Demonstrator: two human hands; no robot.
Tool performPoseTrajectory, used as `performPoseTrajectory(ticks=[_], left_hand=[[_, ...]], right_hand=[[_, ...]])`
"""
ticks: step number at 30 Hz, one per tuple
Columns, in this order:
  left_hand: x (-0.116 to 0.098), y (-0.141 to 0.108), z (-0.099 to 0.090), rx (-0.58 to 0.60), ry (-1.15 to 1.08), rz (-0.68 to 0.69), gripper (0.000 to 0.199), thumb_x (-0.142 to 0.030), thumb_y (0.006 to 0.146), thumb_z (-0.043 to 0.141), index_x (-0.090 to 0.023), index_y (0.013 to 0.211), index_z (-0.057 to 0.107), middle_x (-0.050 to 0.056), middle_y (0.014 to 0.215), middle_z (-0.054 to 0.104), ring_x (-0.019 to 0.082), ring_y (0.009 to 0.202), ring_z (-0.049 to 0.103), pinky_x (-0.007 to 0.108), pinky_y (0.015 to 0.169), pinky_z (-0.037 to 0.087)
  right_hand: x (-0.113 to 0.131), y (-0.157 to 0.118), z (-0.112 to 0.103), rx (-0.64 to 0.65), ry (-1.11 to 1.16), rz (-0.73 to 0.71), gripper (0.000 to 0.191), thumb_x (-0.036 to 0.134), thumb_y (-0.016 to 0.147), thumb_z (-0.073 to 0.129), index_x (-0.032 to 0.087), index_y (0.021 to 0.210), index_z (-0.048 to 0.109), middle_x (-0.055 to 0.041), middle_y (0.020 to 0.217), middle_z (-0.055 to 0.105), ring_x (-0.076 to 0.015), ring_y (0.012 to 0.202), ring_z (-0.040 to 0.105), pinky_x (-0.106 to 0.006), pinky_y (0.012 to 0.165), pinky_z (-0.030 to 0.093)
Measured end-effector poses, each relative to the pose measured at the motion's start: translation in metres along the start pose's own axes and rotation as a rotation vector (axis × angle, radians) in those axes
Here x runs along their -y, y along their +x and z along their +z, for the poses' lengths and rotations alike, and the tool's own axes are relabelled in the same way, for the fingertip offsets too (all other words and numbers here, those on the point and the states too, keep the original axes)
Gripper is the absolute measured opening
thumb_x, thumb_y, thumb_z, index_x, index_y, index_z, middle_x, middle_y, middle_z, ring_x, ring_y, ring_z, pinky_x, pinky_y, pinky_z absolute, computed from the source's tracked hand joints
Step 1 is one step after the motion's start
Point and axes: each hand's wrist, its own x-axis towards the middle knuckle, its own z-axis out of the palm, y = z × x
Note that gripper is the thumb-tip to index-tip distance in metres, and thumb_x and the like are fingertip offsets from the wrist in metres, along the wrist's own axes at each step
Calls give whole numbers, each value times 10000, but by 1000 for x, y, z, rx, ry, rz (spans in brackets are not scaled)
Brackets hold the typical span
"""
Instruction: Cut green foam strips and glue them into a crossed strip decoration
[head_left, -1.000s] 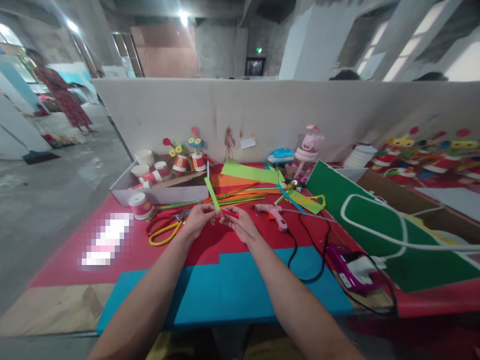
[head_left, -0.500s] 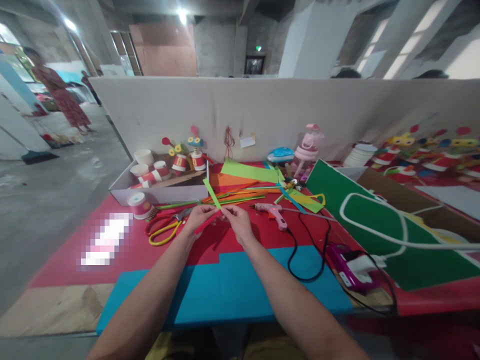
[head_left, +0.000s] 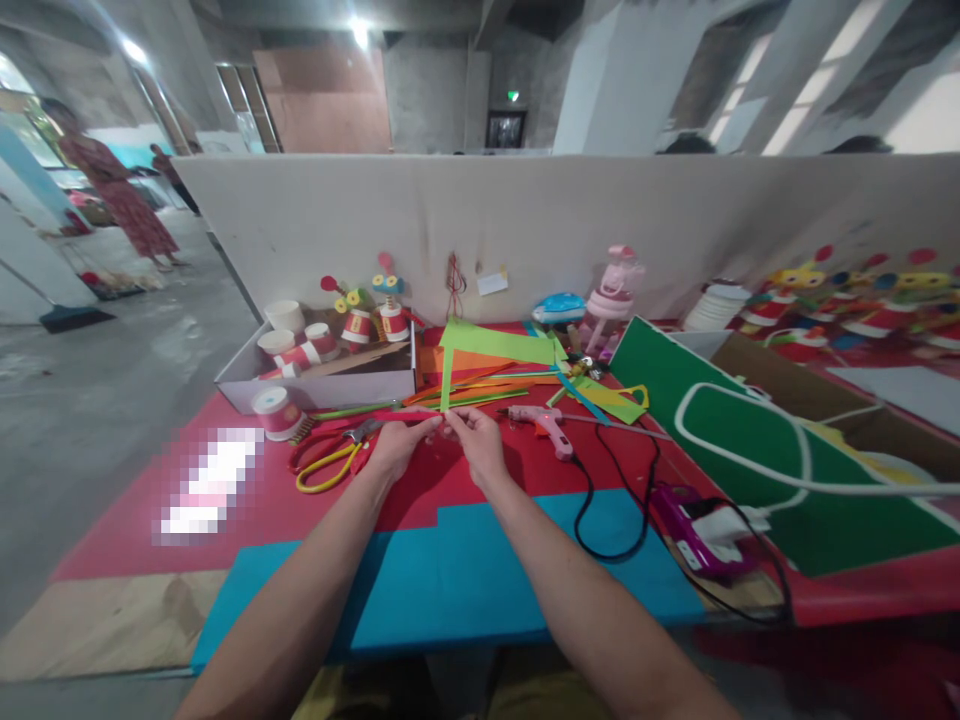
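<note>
Between my hands, a light green paper strip (head_left: 447,376) points away from me and a red paper strip (head_left: 411,414) stretches to the left. The two meet at my fingertips. My right hand (head_left: 478,442) pinches that joint, closed on the strips. From the left, my left hand (head_left: 403,446) is closed in a pinch at the red strip's end by the joint. Scissors with yellow and red handles (head_left: 330,468) lie just left of my left hand. Right of my right hand lies a pink hot glue gun (head_left: 546,422).
Coloured paper strips (head_left: 495,388) and green sheets (head_left: 502,343) lie behind my hands. A white box (head_left: 330,390) holds cups and cup figures; another paper cup (head_left: 276,412) stands before it. To the right are a green board (head_left: 757,450), white cable and purple power strip (head_left: 701,535).
The green strip has swung from leaning left to nearly straight away from me. The red strip has turned from slanting toward me to pointing left, and my left fingers have shifted slightly.
</note>
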Motion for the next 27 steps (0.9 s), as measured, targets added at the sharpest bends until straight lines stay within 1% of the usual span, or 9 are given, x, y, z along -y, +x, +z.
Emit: performPoseTrajectory(ticks=[3,7,11,14,18,22,24,27], left_hand=[[1,1,0,-15,-5,14,250,-330,633,762,-119,719,657,2,590,602,87,540,500,216,544,380],[-2,0,2,-43,3,9,226,-309,626,759,-125,676,638,-13,539,568,90,521,485,221,532,364],[-3,-1,3,-61,38,30,217,-295,613,760,-135,633,616,-16,529,561,93,517,484,227,537,365],[-3,-1,3,-53,65,55,224,-303,610,761,-137,626,611,-19,516,556,91,503,476,225,525,360],[-2,0,2,-58,73,65,232,-318,616,757,-134,633,618,-19,506,553,88,490,468,223,517,357],[-3,0,1,-62,86,40,245,-329,601,771,-132,637,629,-19,496,554,85,475,461,220,505,349],[-3,0,1,-43,83,22,250,-331,602,773,-127,620,631,-13,497,557,83,477,461,218,504,345],[-3,0,2,11,60,-20,258,-338,614,770,-113,611,643,9,527,581,85,492,472,219,510,350]], right_hand=[[2,0,-1,32,-38,6,272,420,632,732,184,747,662,12,657,639,-114,589,571,-254,632,499],[6,-1,-1,76,-100,-30,266,408,615,744,190,747,666,11,683,650,-119,611,575,-251,643,489],[8,-2,-1,65,-206,-97,237,413,651,715,187,686,652,11,604,624,-130,582,570,-253,607,469],[7,-2,-3,63,-240,-122,234,403,665,705,180,660,635,9,582,610,-131,568,566,-250,590,459],[7,2,-6,109,-217,-87,250,411,663,705,175,715,642,2,646,628,-132,596,574,-259,615,472],[6,5,-10,143,-206,-40,273,418,638,721,179,736,634,0,678,639,-141,621,588,-280,645,487],[5,6,-10,135,-195,-22,281,421,624,728,177,722,627,1,662,637,-141,608,585,-284,639,485],[5,5,-7,86,-156,-22,283,424,624,724,174,712,627,-1,649,639,-141,605,584,-286,643,482]])
